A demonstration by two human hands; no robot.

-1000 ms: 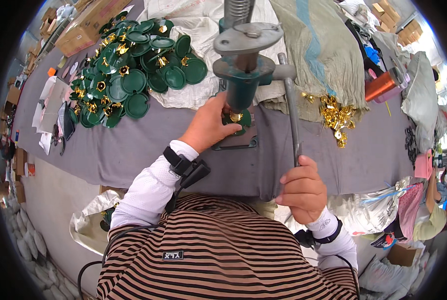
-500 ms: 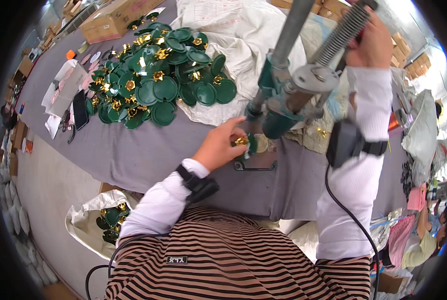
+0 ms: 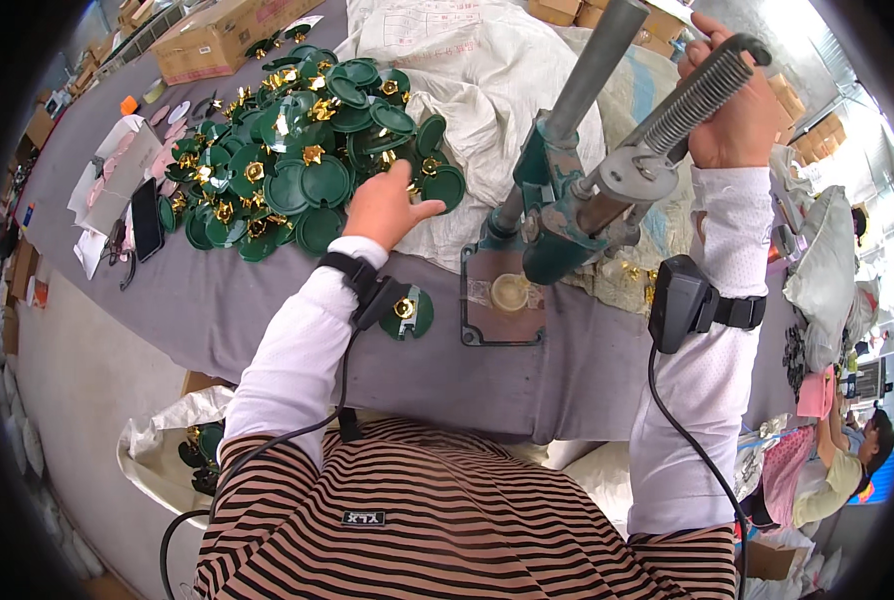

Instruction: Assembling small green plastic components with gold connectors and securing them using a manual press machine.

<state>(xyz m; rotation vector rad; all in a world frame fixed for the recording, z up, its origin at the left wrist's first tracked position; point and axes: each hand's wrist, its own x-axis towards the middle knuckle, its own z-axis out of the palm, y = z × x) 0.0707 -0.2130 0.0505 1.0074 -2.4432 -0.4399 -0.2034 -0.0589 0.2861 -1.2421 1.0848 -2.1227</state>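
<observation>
My left hand [image 3: 387, 206] is over the right edge of a pile of round green discs [image 3: 292, 185] carrying gold flower-shaped pieces. Its thumb and forefinger are spread apart, with nothing visible between them. A single green disc with a gold piece [image 3: 407, 312] lies on the grey cloth beside my left wrist. My right hand [image 3: 735, 115] is raised at the green hand press [image 3: 559, 220], its fingers curled around the lever behind the coil spring [image 3: 697, 95]; the lever itself is mostly hidden. On the press base [image 3: 475, 318] a round, pale pad [image 3: 510, 293] shows bare.
White woven sacking [image 3: 447, 90] lies behind the pile, and a cardboard box [image 3: 222, 40] stands far left. Near the left edge are a phone [image 3: 147, 220] and papers. An open sack [image 3: 167, 440] with more discs is below. Another person [image 3: 847, 465] sits at right.
My left hand has left the press base and moved up-left to the pile. The disc it held now lies on the cloth. My right hand remains high at the press, its fingers shifted.
</observation>
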